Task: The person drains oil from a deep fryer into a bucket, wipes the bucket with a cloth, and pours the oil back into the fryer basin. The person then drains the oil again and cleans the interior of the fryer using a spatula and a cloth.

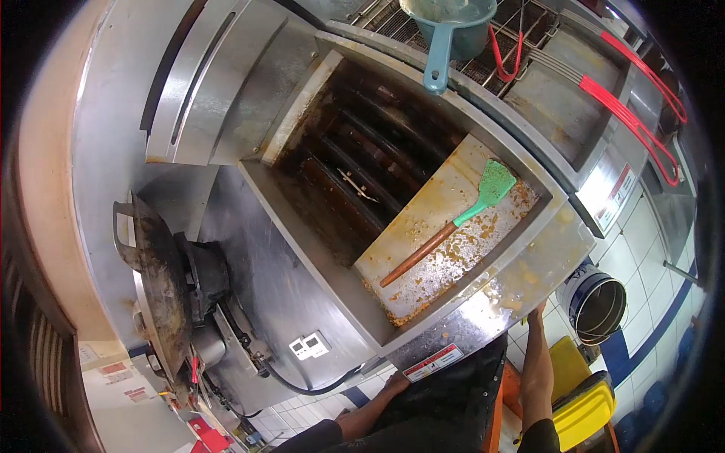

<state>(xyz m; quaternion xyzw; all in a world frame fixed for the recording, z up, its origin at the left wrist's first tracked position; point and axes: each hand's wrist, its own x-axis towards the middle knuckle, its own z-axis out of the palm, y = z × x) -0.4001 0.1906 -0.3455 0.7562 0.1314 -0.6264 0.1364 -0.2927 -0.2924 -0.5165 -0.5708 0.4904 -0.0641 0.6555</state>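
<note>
In front of me stands a deep fryer point(483, 298) with dark, oily tubes point(362, 143) in its open well. A green spatula point(434, 245) with a wooden handle lies on the sloped metal shelf point(423, 291), which is covered with brown crumbs and grease. My left hand point(396, 385) is low at the fryer's front, below the rim and beside the warning label; its fingers are mostly hidden. My right hand point(536, 315) is at the front edge further right, its fingers largely out of sight behind the metal. A small yellowish bit shows beside it, too small to name.
A blue-grey dipper point(451, 38) sits on wire racks behind the fryer. Red-handled fry baskets point(619, 106) rest over the neighbouring fryer. A metal bucket point(596, 306) and a yellow bin point(585, 415) stand on the tiled floor at right. A blackened wok point(162, 279) stands at left.
</note>
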